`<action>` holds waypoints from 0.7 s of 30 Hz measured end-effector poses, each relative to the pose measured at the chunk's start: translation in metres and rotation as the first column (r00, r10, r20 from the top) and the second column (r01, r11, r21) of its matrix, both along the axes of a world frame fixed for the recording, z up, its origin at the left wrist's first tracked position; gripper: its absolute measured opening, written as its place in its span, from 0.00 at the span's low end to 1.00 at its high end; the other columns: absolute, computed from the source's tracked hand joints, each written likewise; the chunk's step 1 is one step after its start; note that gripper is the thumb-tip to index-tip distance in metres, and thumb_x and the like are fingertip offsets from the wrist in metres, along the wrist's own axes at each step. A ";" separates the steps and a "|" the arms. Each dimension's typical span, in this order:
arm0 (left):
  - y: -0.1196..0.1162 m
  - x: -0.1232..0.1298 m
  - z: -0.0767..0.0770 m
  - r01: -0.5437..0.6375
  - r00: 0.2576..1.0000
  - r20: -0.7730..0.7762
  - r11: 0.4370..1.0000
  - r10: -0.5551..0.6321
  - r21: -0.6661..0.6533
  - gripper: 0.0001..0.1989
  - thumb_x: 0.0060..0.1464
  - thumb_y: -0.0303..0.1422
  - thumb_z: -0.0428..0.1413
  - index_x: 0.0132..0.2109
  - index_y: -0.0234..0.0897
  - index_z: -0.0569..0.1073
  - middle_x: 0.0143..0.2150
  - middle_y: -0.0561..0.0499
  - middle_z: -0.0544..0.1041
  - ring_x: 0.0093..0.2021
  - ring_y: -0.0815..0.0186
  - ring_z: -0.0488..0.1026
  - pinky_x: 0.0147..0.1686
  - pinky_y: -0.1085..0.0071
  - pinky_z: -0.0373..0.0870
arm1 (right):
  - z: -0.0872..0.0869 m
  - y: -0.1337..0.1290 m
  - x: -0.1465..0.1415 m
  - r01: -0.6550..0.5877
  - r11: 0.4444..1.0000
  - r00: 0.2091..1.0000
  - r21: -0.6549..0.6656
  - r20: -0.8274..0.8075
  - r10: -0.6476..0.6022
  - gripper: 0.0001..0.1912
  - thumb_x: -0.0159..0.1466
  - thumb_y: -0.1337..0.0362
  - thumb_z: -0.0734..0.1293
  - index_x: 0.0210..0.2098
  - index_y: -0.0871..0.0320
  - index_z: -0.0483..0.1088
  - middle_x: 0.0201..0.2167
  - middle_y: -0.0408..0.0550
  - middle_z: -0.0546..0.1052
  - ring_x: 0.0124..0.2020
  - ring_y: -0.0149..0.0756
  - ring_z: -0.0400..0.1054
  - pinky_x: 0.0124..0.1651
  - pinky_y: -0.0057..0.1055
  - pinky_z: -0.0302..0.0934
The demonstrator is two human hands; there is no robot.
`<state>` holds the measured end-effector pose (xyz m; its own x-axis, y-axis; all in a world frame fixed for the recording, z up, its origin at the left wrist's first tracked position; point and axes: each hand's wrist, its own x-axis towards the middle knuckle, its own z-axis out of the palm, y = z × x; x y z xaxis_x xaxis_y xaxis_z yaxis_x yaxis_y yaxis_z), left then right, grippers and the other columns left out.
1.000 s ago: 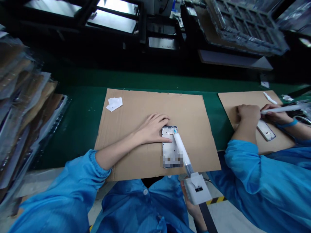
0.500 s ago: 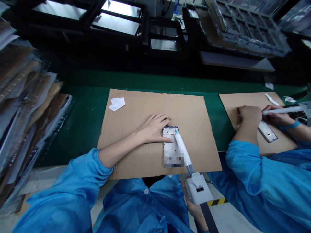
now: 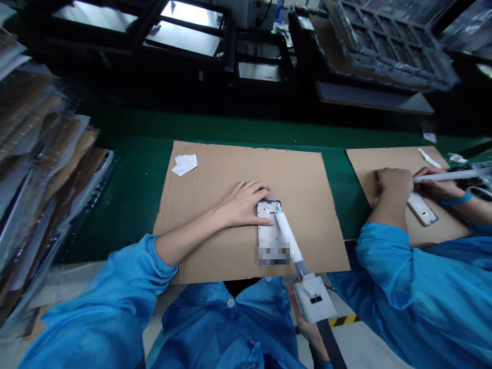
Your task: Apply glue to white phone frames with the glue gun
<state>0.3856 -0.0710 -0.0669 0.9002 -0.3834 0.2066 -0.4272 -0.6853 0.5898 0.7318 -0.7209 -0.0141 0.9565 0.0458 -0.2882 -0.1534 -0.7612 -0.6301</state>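
The left hand (image 3: 242,202) is lying flat with fingers spread loosely, its fingertips (image 3: 265,221) pressing the top left corner of the phone frame (image 3: 270,231), which is lying on the cardboard sheet (image 3: 215,205) just right of those fingers. The right hand (image 3: 307,330), mostly hidden low in view, is gripping the dispensing tool (image 3: 295,256), whose tip is touching the frame's upper edge beside the left thumb. Judging by that, the pass along the frame is only beginning, with the lower part left.

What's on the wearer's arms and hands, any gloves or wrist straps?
No gloves: the left hand is bare. The left sleeve is bright blue smock fabric with a gathered elastic cuff, pushed up the forearm. The right hand is mostly hidden; no strap is visible.
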 end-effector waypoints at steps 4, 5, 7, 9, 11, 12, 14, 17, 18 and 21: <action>0.000 0.000 0.001 0.003 1.000 0.006 1.000 -0.003 0.008 0.35 0.60 0.67 0.67 0.55 0.42 0.77 0.70 0.42 0.77 0.71 0.45 0.72 0.75 0.45 0.62 | 0.003 0.006 -0.005 0.016 0.999 1.000 -0.036 -0.017 -0.017 0.07 0.72 0.60 0.55 0.46 0.50 0.62 0.29 0.49 0.67 0.36 0.47 0.62 0.50 0.44 0.59; 0.000 0.000 0.001 0.005 1.000 0.009 1.000 -0.006 0.010 0.35 0.60 0.66 0.67 0.55 0.42 0.77 0.70 0.42 0.77 0.71 0.45 0.72 0.75 0.45 0.62 | 0.004 0.005 -0.005 0.012 0.999 1.000 -0.045 -0.017 -0.013 0.07 0.73 0.59 0.55 0.45 0.50 0.63 0.29 0.49 0.67 0.36 0.47 0.62 0.49 0.44 0.59; 0.000 0.000 0.001 0.010 1.000 0.011 1.000 -0.011 0.012 0.35 0.60 0.66 0.67 0.56 0.41 0.77 0.70 0.42 0.77 0.71 0.46 0.72 0.76 0.45 0.61 | 0.004 0.004 -0.004 -0.006 0.998 1.000 -0.055 -0.012 0.006 0.08 0.73 0.58 0.55 0.44 0.51 0.63 0.30 0.50 0.67 0.37 0.47 0.62 0.50 0.43 0.59; 0.000 0.000 0.002 0.013 1.000 0.010 1.000 -0.013 0.019 0.35 0.60 0.66 0.67 0.57 0.42 0.77 0.70 0.42 0.77 0.71 0.45 0.71 0.75 0.45 0.61 | 0.005 0.004 -0.003 -0.025 0.996 1.000 -0.080 -0.014 0.024 0.10 0.73 0.58 0.54 0.44 0.53 0.64 0.30 0.50 0.67 0.37 0.46 0.63 0.51 0.42 0.60; 0.000 0.000 0.002 0.016 1.000 0.006 0.999 -0.016 0.029 0.36 0.61 0.67 0.66 0.57 0.42 0.77 0.70 0.42 0.77 0.72 0.45 0.71 0.75 0.45 0.62 | 0.005 0.004 -0.002 -0.026 0.994 0.999 -0.105 -0.023 0.023 0.10 0.71 0.62 0.54 0.45 0.53 0.65 0.30 0.51 0.67 0.37 0.46 0.63 0.51 0.42 0.60; 0.000 0.000 0.002 0.016 1.000 0.004 0.999 -0.016 0.034 0.36 0.61 0.67 0.66 0.58 0.42 0.77 0.71 0.42 0.76 0.72 0.44 0.70 0.74 0.45 0.62 | 0.006 0.005 -0.002 -0.022 0.994 0.999 -0.104 -0.029 0.019 0.10 0.70 0.63 0.54 0.44 0.53 0.65 0.29 0.51 0.68 0.36 0.45 0.63 0.50 0.42 0.60; 0.001 0.000 0.003 0.020 1.000 -0.002 0.999 -0.020 0.042 0.35 0.62 0.67 0.65 0.58 0.42 0.77 0.71 0.42 0.76 0.73 0.44 0.70 0.74 0.46 0.62 | 0.005 0.009 -0.002 0.007 0.997 1.000 -0.071 -0.013 -0.008 0.09 0.71 0.64 0.54 0.39 0.52 0.64 0.27 0.51 0.67 0.34 0.43 0.62 0.48 0.41 0.59; 0.001 -0.001 0.003 0.023 1.000 -0.009 0.999 -0.023 0.046 0.35 0.63 0.67 0.64 0.58 0.42 0.77 0.71 0.42 0.76 0.73 0.45 0.70 0.75 0.47 0.61 | 0.004 0.014 -0.002 0.052 0.999 0.998 0.009 0.028 -0.052 0.19 0.76 0.57 0.55 0.29 0.52 0.65 0.24 0.52 0.67 0.30 0.42 0.61 0.45 0.44 0.57; 0.001 -0.001 0.002 0.023 1.000 -0.009 0.999 -0.023 0.046 0.35 0.63 0.67 0.64 0.58 0.42 0.77 0.71 0.42 0.76 0.73 0.45 0.69 0.75 0.47 0.60 | 0.005 0.015 -0.003 0.058 0.998 0.998 0.027 0.035 -0.059 0.22 0.77 0.54 0.56 0.28 0.52 0.65 0.24 0.53 0.67 0.30 0.42 0.60 0.45 0.45 0.56; 0.001 -0.001 0.002 0.022 1.000 -0.010 0.999 -0.021 0.045 0.35 0.63 0.67 0.64 0.57 0.42 0.76 0.71 0.42 0.76 0.73 0.44 0.69 0.74 0.47 0.61 | 0.012 0.019 -0.009 0.014 1.000 0.999 0.027 0.043 -0.015 0.27 0.77 0.47 0.55 0.26 0.51 0.66 0.24 0.54 0.66 0.30 0.43 0.60 0.46 0.49 0.57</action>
<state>0.3850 -0.0701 -0.0645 0.8934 -0.4114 0.1806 -0.4369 -0.7017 0.5628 0.7231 -0.7016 -0.0021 0.9685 0.0391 -0.2459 -0.1367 -0.7421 -0.6562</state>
